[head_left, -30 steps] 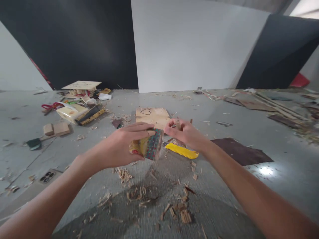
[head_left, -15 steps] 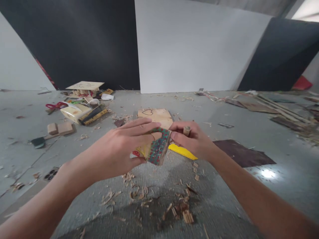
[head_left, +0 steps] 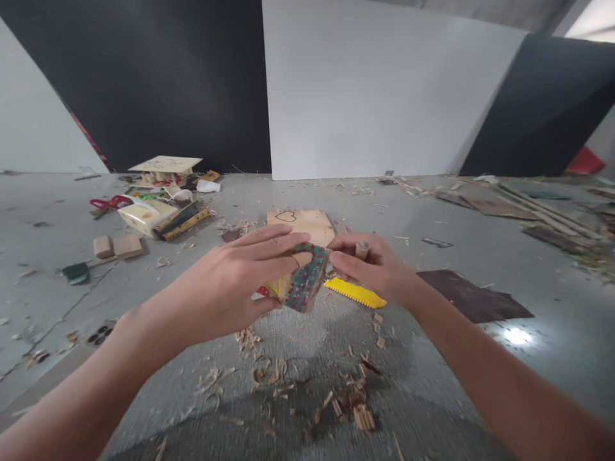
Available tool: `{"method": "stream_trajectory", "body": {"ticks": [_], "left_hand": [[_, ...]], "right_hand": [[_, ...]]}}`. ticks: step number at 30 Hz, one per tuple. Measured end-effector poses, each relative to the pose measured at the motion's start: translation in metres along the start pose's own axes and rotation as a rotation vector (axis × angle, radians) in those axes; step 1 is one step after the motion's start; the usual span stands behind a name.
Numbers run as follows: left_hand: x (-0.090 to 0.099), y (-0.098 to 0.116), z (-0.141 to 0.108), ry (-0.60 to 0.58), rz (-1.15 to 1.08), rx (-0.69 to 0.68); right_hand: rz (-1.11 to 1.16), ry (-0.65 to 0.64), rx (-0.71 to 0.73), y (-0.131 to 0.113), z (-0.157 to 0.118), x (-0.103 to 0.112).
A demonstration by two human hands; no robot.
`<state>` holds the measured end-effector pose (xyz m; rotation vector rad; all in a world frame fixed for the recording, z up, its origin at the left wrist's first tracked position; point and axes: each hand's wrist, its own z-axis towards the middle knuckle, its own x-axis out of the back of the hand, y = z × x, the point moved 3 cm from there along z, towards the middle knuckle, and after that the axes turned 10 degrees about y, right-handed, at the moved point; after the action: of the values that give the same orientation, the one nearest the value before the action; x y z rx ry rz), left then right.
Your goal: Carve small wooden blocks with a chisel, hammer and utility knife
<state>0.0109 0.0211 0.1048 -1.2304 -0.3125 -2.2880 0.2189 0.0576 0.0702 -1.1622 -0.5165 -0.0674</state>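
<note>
My left hand is closed round a small block with a teal, red-dotted and yellow pattern, its bare brownish edge facing right. At that right edge are the fingertips of my right hand. Those fingers are curled round a thin tool with a round wooden handle end; its working tip is hidden. A yellow strip with a toothed edge lies just below my right hand. Beyond both hands lies a pale wooden board with a heart outline drawn on it.
Wood shavings and chips litter the grey surface in front. Red-handled scissors, a cream box and wooden blocks lie left. To the right are a dark brown sheet and long strips. Panels stand behind.
The patterned block has tilted slightly, its lower edge now a little higher. Both hands keep their grip and have barely moved.
</note>
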Motion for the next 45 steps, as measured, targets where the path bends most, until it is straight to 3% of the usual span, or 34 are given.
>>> {"method": "stream_trajectory", "body": {"ticks": [13, 30, 36, 45], "left_hand": [[0.0, -0.002, 0.0, 0.003, -0.014, -0.001], [-0.002, -0.004, 0.0, -0.012, -0.052, -0.004], [-0.017, -0.002, -0.002, -0.067, -0.003, 0.004], [-0.047, -0.005, -0.006, -0.099, -0.008, 0.049]], "right_hand": [[-0.015, 0.083, -0.013, -0.001, 0.0, -0.004], [0.078, 0.041, -0.069, 0.0, -0.002, -0.014], [-0.141, 0.113, -0.15, 0.005, 0.0, -0.018], [-0.25, 0.1, -0.225, 0.037, 0.008, -0.025]]}}
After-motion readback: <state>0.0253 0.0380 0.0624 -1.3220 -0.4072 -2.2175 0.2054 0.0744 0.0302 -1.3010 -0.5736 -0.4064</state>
